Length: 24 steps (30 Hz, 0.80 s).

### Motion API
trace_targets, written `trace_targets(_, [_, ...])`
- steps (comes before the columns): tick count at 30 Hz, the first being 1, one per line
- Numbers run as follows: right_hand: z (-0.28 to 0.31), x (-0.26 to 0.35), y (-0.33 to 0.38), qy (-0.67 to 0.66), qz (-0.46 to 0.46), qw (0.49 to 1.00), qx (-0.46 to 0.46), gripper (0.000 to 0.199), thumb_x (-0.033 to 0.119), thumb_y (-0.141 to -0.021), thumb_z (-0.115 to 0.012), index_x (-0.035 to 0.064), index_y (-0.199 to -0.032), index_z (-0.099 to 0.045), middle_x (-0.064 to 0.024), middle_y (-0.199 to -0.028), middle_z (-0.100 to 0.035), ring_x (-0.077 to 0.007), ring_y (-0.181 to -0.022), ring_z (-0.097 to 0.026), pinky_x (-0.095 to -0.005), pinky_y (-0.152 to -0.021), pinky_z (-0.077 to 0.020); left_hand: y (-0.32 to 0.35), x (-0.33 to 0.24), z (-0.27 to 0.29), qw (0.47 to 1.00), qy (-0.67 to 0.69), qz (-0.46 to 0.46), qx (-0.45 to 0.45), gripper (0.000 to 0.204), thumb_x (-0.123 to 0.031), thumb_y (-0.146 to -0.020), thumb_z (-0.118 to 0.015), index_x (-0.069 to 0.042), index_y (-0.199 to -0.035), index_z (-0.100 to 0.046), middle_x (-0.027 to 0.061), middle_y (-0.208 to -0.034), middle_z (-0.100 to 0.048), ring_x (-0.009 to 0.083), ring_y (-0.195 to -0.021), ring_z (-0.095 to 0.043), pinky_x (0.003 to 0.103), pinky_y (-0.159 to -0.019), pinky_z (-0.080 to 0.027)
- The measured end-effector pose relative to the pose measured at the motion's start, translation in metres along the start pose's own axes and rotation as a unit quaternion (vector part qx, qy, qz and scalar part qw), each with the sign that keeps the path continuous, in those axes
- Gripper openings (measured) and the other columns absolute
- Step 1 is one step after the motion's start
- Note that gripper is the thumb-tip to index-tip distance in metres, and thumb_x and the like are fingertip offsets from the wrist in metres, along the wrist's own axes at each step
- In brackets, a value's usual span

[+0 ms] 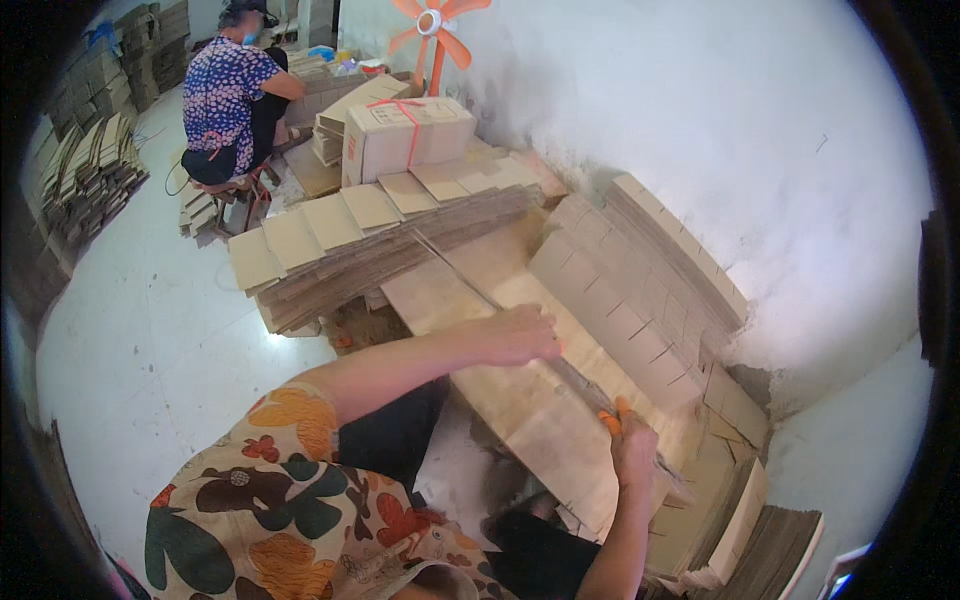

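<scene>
A pale wooden board point(560, 450) lies in front of me, with a long narrow groove or bar point(455, 265) running along it. Between my hands, in line with that bar, stretches a narrow grey-brown strip point(578, 383), which looks like cardboard seen edge-on. My left hand point(522, 335) is closed at the strip's far end, its fingers curled and partly hidden. At the near end, my right hand point(635, 450) closes on the strip, with orange covers on the thumb and a finger. What lies under the palms is hidden.
Slotted cardboard pieces point(620, 310) stand in rows along the wall. A long cardboard stack point(330, 225) lies beyond the board, with a tied carton point(410, 135) behind it. More cardboard point(750, 540) stands at right. Another person point(225, 100) sits far left, near an orange fan point(437, 40).
</scene>
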State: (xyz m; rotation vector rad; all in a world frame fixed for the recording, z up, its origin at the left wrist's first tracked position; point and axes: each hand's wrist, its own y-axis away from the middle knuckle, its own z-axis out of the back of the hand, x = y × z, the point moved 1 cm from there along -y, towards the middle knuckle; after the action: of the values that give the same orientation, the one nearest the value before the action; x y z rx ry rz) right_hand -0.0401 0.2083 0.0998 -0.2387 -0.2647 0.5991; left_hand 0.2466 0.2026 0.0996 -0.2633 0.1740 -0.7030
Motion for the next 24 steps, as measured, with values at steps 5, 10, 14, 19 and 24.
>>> trace_targets(5, [0.039,0.036,-0.005,0.154,0.061,0.955,-0.247,0.035,0.024,-0.085,-0.063,0.0023,-0.111,-0.057,-0.0168,-0.106,-0.060,-0.0329,-0.104,-0.054,-0.0419,-0.089,-0.0423,0.072,0.021,0.109,0.927,-0.287,0.030,-0.238,0.031,-0.014,-0.074,-0.057,-0.009,-0.105,-0.059,0.0062,-0.076,-0.054,0.0249,-0.069,-0.054,0.037,-0.060,-0.044])
trace_targets(10, [0.012,-0.004,0.015,0.140,-0.055,0.958,-0.243,0.027,0.019,-0.087,-0.061,0.0010,-0.107,-0.058,-0.0168,-0.103,-0.062,-0.0326,-0.100,-0.057,-0.0413,-0.086,-0.0446,0.171,0.124,0.086,0.848,-0.420,0.253,-0.201,0.039,-0.012,-0.072,-0.058,-0.004,-0.110,-0.056,0.0087,-0.085,-0.060,0.0238,-0.085,-0.057,0.037,-0.071,-0.044])
trace_targets(14, [0.011,-0.028,0.033,0.131,-0.119,0.962,-0.209,0.021,0.015,-0.086,-0.062,0.0008,-0.101,-0.062,-0.0165,-0.097,-0.063,-0.0331,-0.092,-0.060,-0.0404,-0.080,-0.0473,0.206,0.173,0.050,0.820,-0.422,0.385,-0.039,0.038,-0.018,-0.078,-0.061,-0.004,-0.113,-0.055,0.0098,-0.094,-0.062,0.0267,-0.097,-0.056,0.043,-0.081,-0.042])
trace_targets(19, [0.027,-0.056,0.072,0.089,-0.262,0.946,-0.168,0.020,0.018,-0.088,-0.058,0.0033,-0.100,-0.064,-0.0178,-0.090,-0.063,-0.0358,-0.087,-0.060,-0.0420,-0.073,-0.0481,0.216,0.178,0.035,0.877,-0.207,0.433,0.006,0.041,-0.025,-0.081,-0.064,-0.006,-0.116,-0.053,0.0132,-0.102,-0.063,0.0341,-0.102,-0.055,0.047,-0.084,-0.041])
trace_targets(24, [0.041,-0.121,0.142,0.242,-0.382,0.892,-0.027,0.022,0.019,-0.089,-0.052,0.0073,-0.101,-0.065,-0.0169,-0.097,-0.062,-0.0344,-0.096,-0.057,-0.0425,-0.078,-0.0455,0.186,0.131,0.050,0.905,-0.252,0.313,-0.141,0.041,-0.020,-0.083,-0.064,0.001,-0.116,-0.054,0.0183,-0.097,-0.062,0.0332,-0.092,-0.057,0.045,-0.076,-0.043])
